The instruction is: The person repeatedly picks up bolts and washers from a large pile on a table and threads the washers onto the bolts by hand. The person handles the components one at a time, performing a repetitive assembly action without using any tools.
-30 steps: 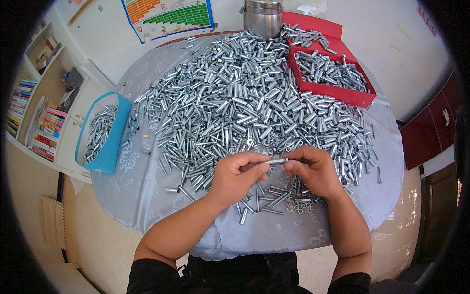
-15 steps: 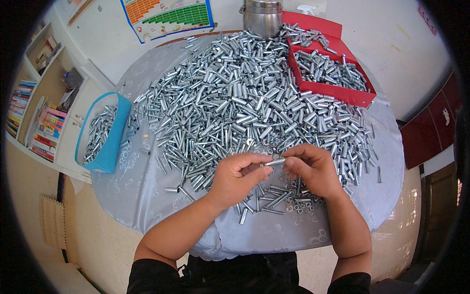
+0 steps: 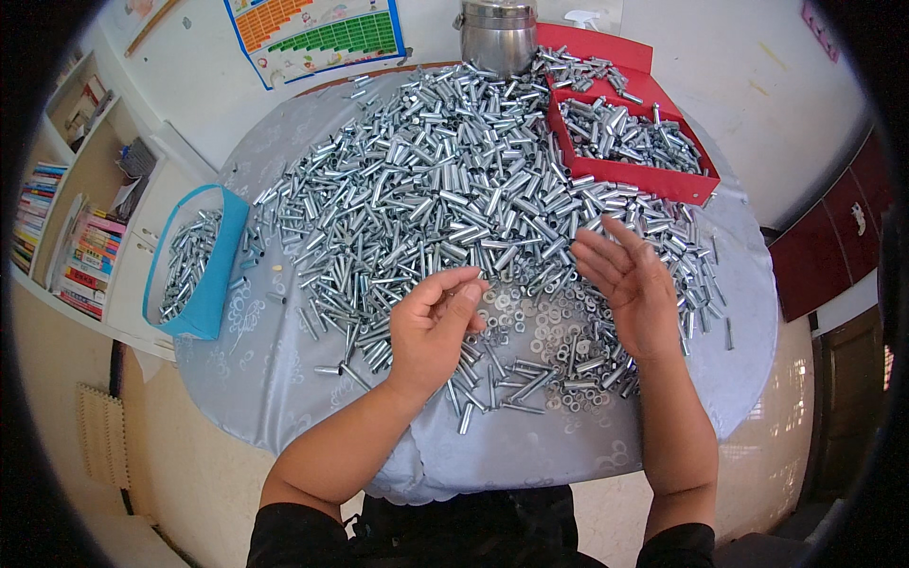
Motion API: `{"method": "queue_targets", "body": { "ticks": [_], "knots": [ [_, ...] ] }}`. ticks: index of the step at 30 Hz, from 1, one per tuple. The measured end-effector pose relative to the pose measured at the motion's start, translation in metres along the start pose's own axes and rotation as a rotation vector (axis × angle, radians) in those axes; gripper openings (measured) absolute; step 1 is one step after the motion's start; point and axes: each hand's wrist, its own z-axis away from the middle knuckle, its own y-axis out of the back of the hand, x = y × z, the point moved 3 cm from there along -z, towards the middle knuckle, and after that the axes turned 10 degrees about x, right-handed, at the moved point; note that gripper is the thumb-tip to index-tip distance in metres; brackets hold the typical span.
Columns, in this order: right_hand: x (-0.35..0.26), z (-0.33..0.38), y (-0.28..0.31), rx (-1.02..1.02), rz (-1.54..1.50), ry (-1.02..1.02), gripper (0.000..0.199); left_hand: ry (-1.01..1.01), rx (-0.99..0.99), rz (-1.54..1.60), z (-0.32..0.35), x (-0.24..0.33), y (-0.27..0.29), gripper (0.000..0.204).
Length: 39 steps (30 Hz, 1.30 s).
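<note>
Left hand (image 3: pixel 431 331): fingertips drawn together; cannot tell if pinching anything
Right hand (image 3: pixel 639 298): spread, nothing visibly held
Washers (image 3: pixel 543 333): on the worktop (image 3: pixel 511 454), between the 2 hands
Metal sleeves (image 3: pixel 456 180): heaped beyond; likely light, stiff, slippery; best gripped mid-barrel

The hands parted from the slim silvery metal piece they had gripped between their fingertips, and that piece was no longer visible between them. The right hand (image 3: pixel 636 293) moved up and outward over the pile of metal parts (image 3: pixel 417 194), its fingers straightened and spread, while the left hand (image 3: pixel 431 331) shifted slightly leftward and turned more upright, its fingertips too indistinct to show whether they pinched anything. Their parting uncovered more loose washers (image 3: pixel 549 331), and the camera's view shifted slightly.
</note>
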Motion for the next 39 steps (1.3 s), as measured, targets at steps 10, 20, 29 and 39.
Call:
{"method": "queue_targets", "body": {
  "ticks": [10,20,29,39],
  "knots": [
    [0.010,0.005,0.007,-0.056,0.365,0.069,0.034,-0.138,0.014,-0.270,-0.007,0.006,0.008,0.014],
    [0.010,0.006,0.005,-0.037,0.397,0.068,0.024,-0.523,-0.418,-0.759,-0.007,0.018,0.001,0.010],
    [0.009,0.006,0.004,-0.038,0.421,0.049,0.024,-0.583,-0.683,-0.927,0.006,0.017,-0.004,0.019],
    [0.008,0.005,0.006,-0.007,0.436,0.070,0.027,-0.582,-0.704,-0.955,0.006,0.018,-0.002,0.019]
  ]
}}
